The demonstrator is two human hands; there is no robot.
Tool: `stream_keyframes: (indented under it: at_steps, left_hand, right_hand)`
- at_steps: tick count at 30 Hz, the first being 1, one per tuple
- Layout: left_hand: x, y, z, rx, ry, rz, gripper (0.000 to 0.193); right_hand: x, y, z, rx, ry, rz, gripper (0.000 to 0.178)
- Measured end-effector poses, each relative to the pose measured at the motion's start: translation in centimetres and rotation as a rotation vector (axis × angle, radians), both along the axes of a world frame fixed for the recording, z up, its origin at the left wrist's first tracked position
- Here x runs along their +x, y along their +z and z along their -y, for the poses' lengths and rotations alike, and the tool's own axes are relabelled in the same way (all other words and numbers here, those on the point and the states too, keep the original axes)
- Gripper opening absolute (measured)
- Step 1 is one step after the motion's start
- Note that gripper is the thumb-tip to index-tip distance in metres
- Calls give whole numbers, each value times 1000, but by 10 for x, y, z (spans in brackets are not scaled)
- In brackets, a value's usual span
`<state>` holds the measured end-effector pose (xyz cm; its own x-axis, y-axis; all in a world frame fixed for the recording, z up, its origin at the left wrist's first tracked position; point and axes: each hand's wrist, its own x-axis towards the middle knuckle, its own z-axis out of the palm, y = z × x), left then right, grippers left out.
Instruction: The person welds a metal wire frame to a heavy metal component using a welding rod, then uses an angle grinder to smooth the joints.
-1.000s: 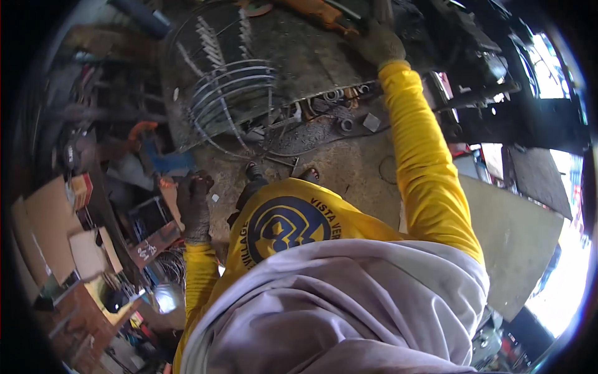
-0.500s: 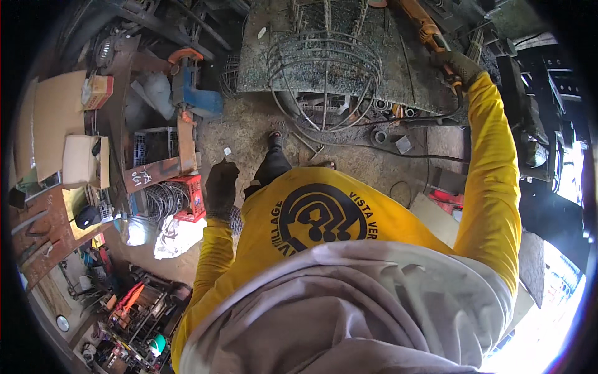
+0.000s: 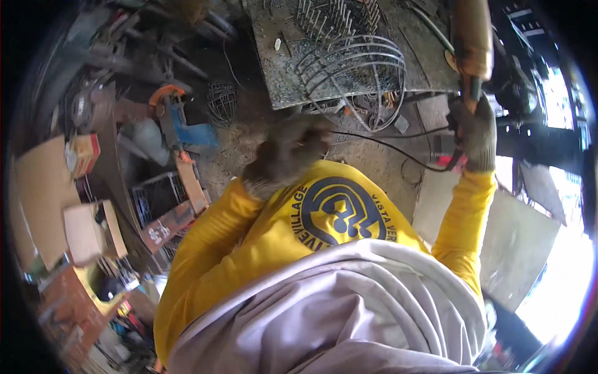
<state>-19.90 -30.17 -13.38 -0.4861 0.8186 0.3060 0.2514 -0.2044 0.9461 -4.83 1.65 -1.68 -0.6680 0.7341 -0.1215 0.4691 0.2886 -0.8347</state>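
Note:
My right hand (image 3: 476,134), in a dark knit glove, grips the rear end of an orange angle grinder (image 3: 474,43) raised upright at the right. Its black cord (image 3: 405,149) loops leftward from the handle toward my other hand. My left hand (image 3: 283,153), gloved too, is in front of my body and smeared by motion. Whether its fingers hold the cord, I cannot make out. Beyond it, a domed cage of bent metal rods (image 3: 355,75) rests at the near edge of a dark, speckled worktable (image 3: 280,81), apart from both hands.
Upright metal pegs (image 3: 336,19) stand on the table. Another round wire cage (image 3: 222,103) lies on the floor at left. A blue machine with an orange part (image 3: 187,128), cardboard boxes (image 3: 90,234) and a rusty metal frame (image 3: 168,224) crowd the left side. A pale sheet (image 3: 517,249) is at right.
My right hand has brought the grinder off the table's right side, up and toward me. My left hand has swung from my left side to the front of my body. The view has shifted.

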Motion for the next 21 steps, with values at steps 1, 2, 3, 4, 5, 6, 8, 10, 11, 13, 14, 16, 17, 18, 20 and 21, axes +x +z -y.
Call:
stream_keyframes:
  at_steps: [1, 2, 3, 4, 5, 6, 8, 10, 11, 13, 14, 16, 17, 18, 20, 21]
  left_hand:
    - [-5, 24, -17, -57, -155, 80, 39]
    - [-7, 41, -21, -129, -225, 152, 46]
    - [-7, 42, -33, -39, -260, 48, 55]
    - [-4, 41, -45, 58, -294, -52, 64]
    - [3, 47, -49, -17, -366, 58, 71]
    - [11, 54, -52, -94, -452, 171, 78]
    - [25, 59, -40, -180, -537, 360, 89]
    - [39, 58, -22, -199, -571, 509, 97]
    - [51, 46, -14, -300, -604, 550, 98]
    - [59, 34, 6, -450, -648, 672, 96]
    - [59, 31, 13, -524, -677, 729, 94]
    - [67, 14, 25, -353, -733, 915, 90]
    - [72, 5, 30, -264, -751, 1003, 88]
    - [61, 10, 32, -280, -851, 1054, 84]
    - [55, 6, 36, -254, -942, 1230, 83]
    - [56, 2, 39, -231, -910, 1247, 82]
  right_hand:
    - [23, 9, 29, 38, -65, 13, 24]
    - [22, 0, 53, 74, -76, -22, 25]
    - [35, -14, 83, 113, -133, -54, 27]
    - [49, -27, 114, 158, -190, -83, 30]
    - [55, -35, 150, 307, -258, -12, 28]
    - [62, -43, 188, 455, -333, 75, 26]
    - [86, -68, 251, 597, -290, 169, 33]
    - [91, -78, 307, 544, -346, 173, 46]
    - [82, -84, 335, 582, -426, 128, 54]
    - [73, -91, 382, 671, -563, 302, 53]
    - [75, -94, 399, 707, -643, 385, 53]
    - [86, -91, 414, 298, -661, 203, 55]
    - [93, -88, 419, 96, -666, 102, 55]
    - [98, -67, 418, -558, -871, -134, 58]
    - [102, -51, 405, -740, -704, -132, 54]
    - [102, -47, 402, -831, -621, -140, 53]
